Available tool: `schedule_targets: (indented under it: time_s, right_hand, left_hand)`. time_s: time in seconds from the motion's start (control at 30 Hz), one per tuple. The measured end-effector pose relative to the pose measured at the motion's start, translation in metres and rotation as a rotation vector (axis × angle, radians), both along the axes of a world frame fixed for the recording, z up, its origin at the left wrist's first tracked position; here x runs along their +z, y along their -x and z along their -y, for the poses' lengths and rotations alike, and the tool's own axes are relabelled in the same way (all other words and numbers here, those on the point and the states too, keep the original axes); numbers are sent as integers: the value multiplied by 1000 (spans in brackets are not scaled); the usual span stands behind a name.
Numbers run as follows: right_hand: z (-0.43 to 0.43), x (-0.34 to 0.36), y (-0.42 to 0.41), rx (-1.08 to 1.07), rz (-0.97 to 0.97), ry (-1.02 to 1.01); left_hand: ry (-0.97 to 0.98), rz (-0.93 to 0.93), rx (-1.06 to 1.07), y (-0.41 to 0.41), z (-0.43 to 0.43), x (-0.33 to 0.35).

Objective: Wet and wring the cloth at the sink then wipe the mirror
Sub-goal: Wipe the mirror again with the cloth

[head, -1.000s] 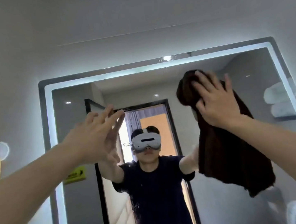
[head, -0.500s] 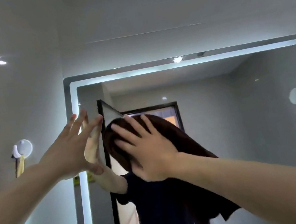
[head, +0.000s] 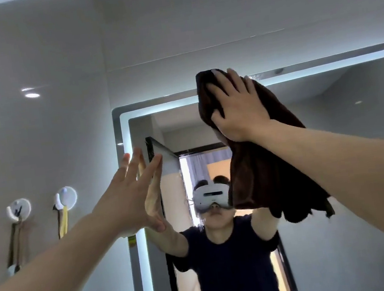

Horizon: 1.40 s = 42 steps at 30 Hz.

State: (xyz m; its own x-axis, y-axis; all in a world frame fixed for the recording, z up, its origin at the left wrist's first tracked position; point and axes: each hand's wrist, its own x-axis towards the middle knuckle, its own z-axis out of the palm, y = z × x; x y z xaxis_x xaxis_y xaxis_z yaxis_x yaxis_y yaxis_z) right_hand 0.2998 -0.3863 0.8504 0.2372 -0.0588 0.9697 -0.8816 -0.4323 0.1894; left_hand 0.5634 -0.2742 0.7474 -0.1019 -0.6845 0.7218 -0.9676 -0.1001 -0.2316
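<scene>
My flat right hand [head: 237,107] has swept the cloth [head: 270,171] up from the left edge of the mirror [head: 345,149] to its top edge. My left hand [head: 129,197] stays open, braced at the left edge. I judge the top strip is now being wiped.

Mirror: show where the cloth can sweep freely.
Free glass: the mirror right of the brown cloth and below it. Crowded: the strip by the lit left edge, where the left hand lies flat on the glass.
</scene>
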Motion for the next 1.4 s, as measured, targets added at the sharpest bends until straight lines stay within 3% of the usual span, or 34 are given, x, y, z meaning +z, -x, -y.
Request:
schedule_targets:
  time_s: [0.07,0.13,0.3,0.43,0.5,0.63,0.77,0.87,0.97,1.07,1.13,1.23,1.27,1.3,1.37,1.4]
  right_hand:
    - [-4,10,-31,15,96,4]
    - [-10,9,-66,62,68,17]
    - [-36,-10,-154,274,-302,-6]
    - [-38,-7,-165,296,-512,14]
    - [-33,13,-154,244,-477,75]
    - [-28,34,-154,167,-141,37]
    - [-25,28,-156,158,-207,82]
    - [-24,15,-151,162,-322,95]
    - [-23,-30,-157,213,-423,128]
    - [-22,-103,-175,320,-541,134]
    - [-19,-165,-178,425,-621,138]
    - [-1,-287,-170,469,-753,191]
    - [8,-328,-170,577,-815,291]
    - [8,-360,-163,907,-740,244]
    - [20,-411,-146,1731,-531,-261]
    - [27,-434,-133,1964,-484,-381]
  left_hand:
    - [-10,6,12,0,2,-1]
    - [-24,27,30,1,0,-1]
    - [-29,114,-2,1,-6,-4]
    - [195,228,-137,-5,-10,-11]
    - [73,118,-79,-6,-7,-13]
    - [-34,-4,-48,-10,-4,-14]
    - [-140,-53,-96,-7,-20,3]
    - [-62,-328,-318,-14,-55,30]
    - [225,-454,-359,-25,-70,40]
    - [291,-474,-344,-16,-65,27]
    - [275,-361,-299,0,-59,15]
    - [109,-44,-180,22,-40,-2]
    - [70,51,-137,27,-28,-8]
    - [42,89,-119,30,-16,-15]
    - [13,69,-110,35,7,-29]
    - [21,89,-100,35,20,-36]
